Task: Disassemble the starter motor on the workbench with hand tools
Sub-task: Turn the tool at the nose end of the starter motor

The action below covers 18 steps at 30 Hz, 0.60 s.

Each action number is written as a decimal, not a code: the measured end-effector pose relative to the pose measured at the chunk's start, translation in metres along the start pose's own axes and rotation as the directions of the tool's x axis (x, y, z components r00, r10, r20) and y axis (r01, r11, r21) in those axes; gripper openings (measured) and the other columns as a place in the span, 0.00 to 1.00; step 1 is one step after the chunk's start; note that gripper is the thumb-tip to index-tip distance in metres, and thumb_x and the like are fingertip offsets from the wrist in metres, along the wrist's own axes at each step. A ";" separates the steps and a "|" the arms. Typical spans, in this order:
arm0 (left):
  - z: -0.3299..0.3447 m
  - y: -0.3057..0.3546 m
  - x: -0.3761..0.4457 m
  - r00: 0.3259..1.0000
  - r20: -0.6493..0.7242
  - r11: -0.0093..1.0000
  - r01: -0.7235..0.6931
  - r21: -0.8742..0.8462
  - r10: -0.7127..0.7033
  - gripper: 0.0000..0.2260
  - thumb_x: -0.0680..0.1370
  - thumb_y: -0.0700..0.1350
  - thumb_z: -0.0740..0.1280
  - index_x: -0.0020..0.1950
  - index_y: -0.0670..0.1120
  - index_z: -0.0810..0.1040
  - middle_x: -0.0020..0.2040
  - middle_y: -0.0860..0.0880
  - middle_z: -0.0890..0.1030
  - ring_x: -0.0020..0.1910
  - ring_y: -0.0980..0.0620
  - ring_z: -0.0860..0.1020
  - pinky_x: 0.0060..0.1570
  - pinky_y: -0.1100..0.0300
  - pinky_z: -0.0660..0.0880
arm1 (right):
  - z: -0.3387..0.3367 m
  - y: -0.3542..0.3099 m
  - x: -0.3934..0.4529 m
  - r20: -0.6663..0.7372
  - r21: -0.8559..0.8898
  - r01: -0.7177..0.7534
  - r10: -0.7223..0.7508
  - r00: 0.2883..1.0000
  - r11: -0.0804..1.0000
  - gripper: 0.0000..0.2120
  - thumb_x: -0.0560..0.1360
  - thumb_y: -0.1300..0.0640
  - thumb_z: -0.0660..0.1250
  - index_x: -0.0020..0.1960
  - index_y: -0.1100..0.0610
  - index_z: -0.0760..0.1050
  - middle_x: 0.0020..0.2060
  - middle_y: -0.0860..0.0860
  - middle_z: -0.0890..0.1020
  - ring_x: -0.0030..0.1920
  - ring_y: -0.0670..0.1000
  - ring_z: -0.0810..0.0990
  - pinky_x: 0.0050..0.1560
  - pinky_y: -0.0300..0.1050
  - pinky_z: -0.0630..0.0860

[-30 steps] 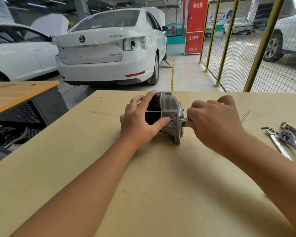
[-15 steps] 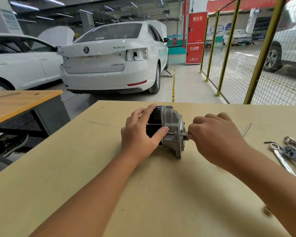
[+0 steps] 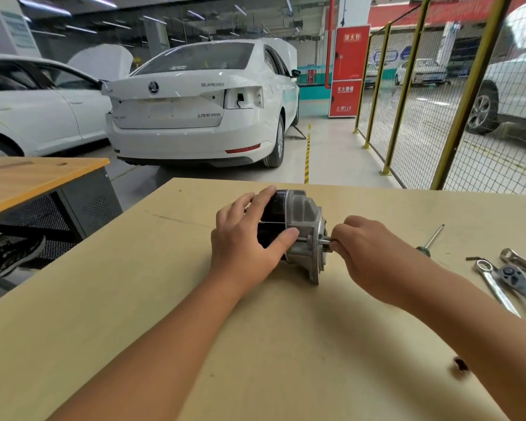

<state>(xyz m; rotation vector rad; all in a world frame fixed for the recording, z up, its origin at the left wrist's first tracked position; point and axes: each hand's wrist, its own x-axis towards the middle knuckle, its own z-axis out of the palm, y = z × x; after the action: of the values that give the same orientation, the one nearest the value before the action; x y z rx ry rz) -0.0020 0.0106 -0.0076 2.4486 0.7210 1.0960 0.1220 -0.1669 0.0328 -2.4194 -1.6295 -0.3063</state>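
The starter motor [image 3: 298,220] lies on its side in the middle of the wooden workbench [image 3: 255,344], its black cylindrical body to the left and its grey cast end housing to the right. My left hand [image 3: 246,241] grips the black body, thumb against the housing. My right hand [image 3: 365,250] is just right of the housing, its fingertips pinching a thin metal through bolt [image 3: 325,238] that sticks out of the housing face.
A screwdriver [image 3: 431,240] lies right of my right hand. A ratchet [image 3: 520,284] and a ring spanner [image 3: 492,284] lie near the bench's right edge. A second bench [image 3: 40,174] stands at left, white cars and a yellow mesh fence beyond.
My right hand has drawn slightly rightward from the housing, so more of the thin bolt shows. The camera tilted up, so the motor sits lower in view. My left hand keeps its grip.
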 end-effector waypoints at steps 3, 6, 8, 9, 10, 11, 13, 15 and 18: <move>0.001 0.002 -0.001 1.000 -0.008 1.000 0.020 -0.003 -0.020 0.38 0.70 0.72 0.62 0.79 0.63 0.66 0.74 0.53 0.72 0.71 0.46 0.68 0.67 0.44 0.71 | 0.003 -0.002 0.000 -0.059 -0.153 0.001 -0.010 0.998 0.988 0.04 0.81 0.59 0.63 0.52 0.51 0.75 0.44 0.47 0.74 0.39 0.52 0.77 0.44 0.49 0.75; 0.000 0.001 0.000 1.000 0.005 0.999 0.025 -0.037 -0.024 0.39 0.68 0.72 0.64 0.79 0.63 0.66 0.75 0.54 0.71 0.72 0.46 0.67 0.68 0.44 0.71 | -0.001 -0.005 -0.002 -0.159 -0.354 -0.093 0.038 0.987 0.930 0.04 0.75 0.55 0.69 0.46 0.46 0.76 0.39 0.44 0.77 0.39 0.50 0.78 0.50 0.50 0.68; 0.000 0.000 -0.001 1.000 0.012 0.999 0.020 -0.038 -0.019 0.39 0.69 0.69 0.68 0.79 0.63 0.65 0.75 0.53 0.71 0.73 0.47 0.67 0.68 0.44 0.71 | -0.001 -0.008 -0.004 -0.203 -0.365 -0.137 0.065 0.977 0.921 0.05 0.74 0.54 0.70 0.45 0.46 0.76 0.38 0.43 0.78 0.40 0.51 0.79 0.52 0.52 0.65; 0.000 -0.001 -0.001 1.000 0.017 0.999 0.017 -0.036 -0.016 0.39 0.68 0.69 0.68 0.79 0.63 0.65 0.75 0.53 0.71 0.73 0.47 0.67 0.69 0.44 0.70 | 0.000 -0.010 -0.006 -0.199 -0.351 -0.137 0.069 0.978 0.926 0.05 0.75 0.54 0.70 0.46 0.46 0.75 0.38 0.44 0.78 0.40 0.51 0.79 0.52 0.53 0.66; -0.001 -0.001 0.000 1.000 0.022 0.999 0.016 -0.033 -0.015 0.40 0.68 0.69 0.68 0.79 0.64 0.65 0.75 0.53 0.70 0.73 0.47 0.67 0.69 0.44 0.70 | 0.001 -0.010 -0.006 -0.190 -0.328 -0.114 0.053 0.980 0.938 0.05 0.76 0.54 0.68 0.47 0.46 0.73 0.39 0.44 0.77 0.39 0.52 0.79 0.51 0.51 0.69; -0.001 -0.001 -0.001 0.999 0.028 0.999 0.019 -0.034 -0.018 0.40 0.68 0.69 0.68 0.79 0.64 0.64 0.76 0.53 0.70 0.73 0.47 0.66 0.69 0.44 0.70 | 0.000 -0.011 -0.007 -0.172 -0.287 -0.082 0.032 0.984 0.954 0.04 0.79 0.53 0.67 0.48 0.47 0.72 0.39 0.45 0.76 0.38 0.53 0.79 0.46 0.50 0.73; -0.003 -0.001 0.000 0.999 0.035 0.999 0.021 -0.031 -0.020 0.40 0.68 0.69 0.68 0.80 0.65 0.63 0.76 0.54 0.69 0.74 0.47 0.66 0.69 0.44 0.70 | -0.004 -0.010 -0.005 -0.121 -0.152 -0.017 -0.002 0.993 0.988 0.04 0.82 0.51 0.62 0.49 0.50 0.72 0.38 0.47 0.75 0.35 0.56 0.77 0.36 0.52 0.76; -0.002 -0.001 0.001 0.999 0.046 1.000 0.022 -0.016 -0.021 0.40 0.69 0.69 0.68 0.80 0.65 0.63 0.76 0.54 0.69 0.74 0.48 0.65 0.69 0.43 0.70 | -0.007 -0.006 -0.005 -0.090 -0.032 0.018 -0.020 0.996 0.999 0.10 0.82 0.51 0.59 0.48 0.54 0.76 0.38 0.50 0.73 0.35 0.58 0.76 0.36 0.56 0.77; -0.001 -0.004 0.000 0.999 0.049 1.000 0.018 -0.026 -0.017 0.40 0.69 0.69 0.68 0.80 0.65 0.63 0.76 0.54 0.69 0.74 0.47 0.65 0.69 0.43 0.70 | -0.005 -0.003 -0.005 -0.054 -0.033 0.002 -0.004 0.999 0.999 0.12 0.83 0.53 0.57 0.49 0.56 0.78 0.42 0.51 0.73 0.38 0.56 0.76 0.41 0.56 0.78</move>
<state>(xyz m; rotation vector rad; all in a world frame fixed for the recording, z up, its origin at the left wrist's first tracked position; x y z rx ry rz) -0.0045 0.0134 -0.0088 2.4340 0.7070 1.0292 0.1174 -0.1714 0.0361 -2.4106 -1.6178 -0.3991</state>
